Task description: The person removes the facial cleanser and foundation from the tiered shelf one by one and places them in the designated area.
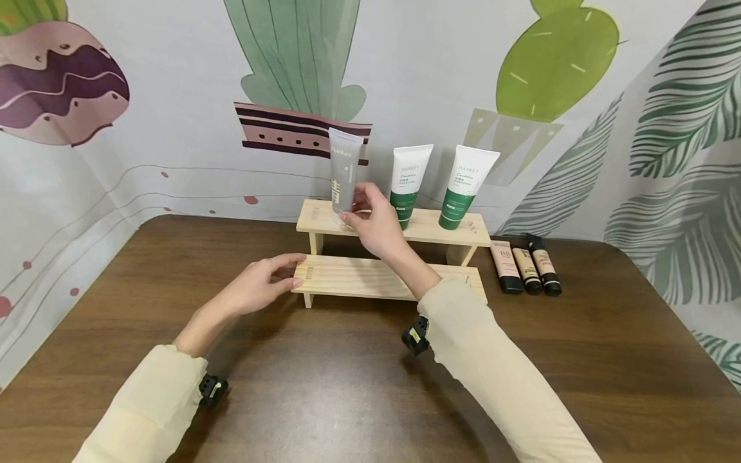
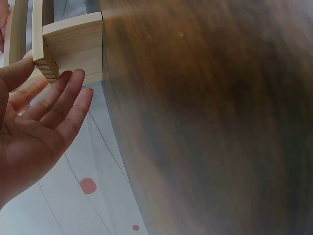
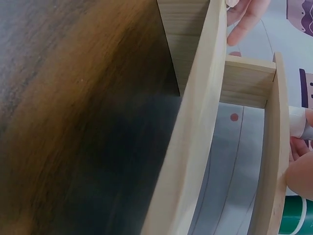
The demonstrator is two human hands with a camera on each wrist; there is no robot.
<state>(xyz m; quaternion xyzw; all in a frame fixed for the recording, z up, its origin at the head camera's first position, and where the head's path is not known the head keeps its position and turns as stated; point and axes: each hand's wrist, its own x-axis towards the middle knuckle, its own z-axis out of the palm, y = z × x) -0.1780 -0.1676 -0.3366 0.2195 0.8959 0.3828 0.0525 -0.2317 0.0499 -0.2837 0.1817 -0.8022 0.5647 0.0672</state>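
A two-tier wooden stand [image 1: 359,278] is on the brown table. My left hand [image 1: 255,286] holds the left end of its lower board between thumb and index finger; in the left wrist view the other fingers [image 2: 73,100] extend beside the wooden side panel. On the upper board, my right hand [image 1: 379,222] grips the lower part of an upright grey tube [image 1: 345,167], at the left end. To its right stand two white-and-green tubes [image 1: 412,170] [image 1: 467,180], caps down. The right wrist view shows only part of the right hand [image 3: 301,176], beyond the upper board.
Several small beige tubes with black caps, including a BB tube [image 1: 505,265], lie side by side on the table [image 1: 312,379] to the right of the stand. Behind is a wall covering [image 1: 191,128] printed with cacti and leaves. Each sleeve cuff has a black wrist camera [image 1: 415,335].
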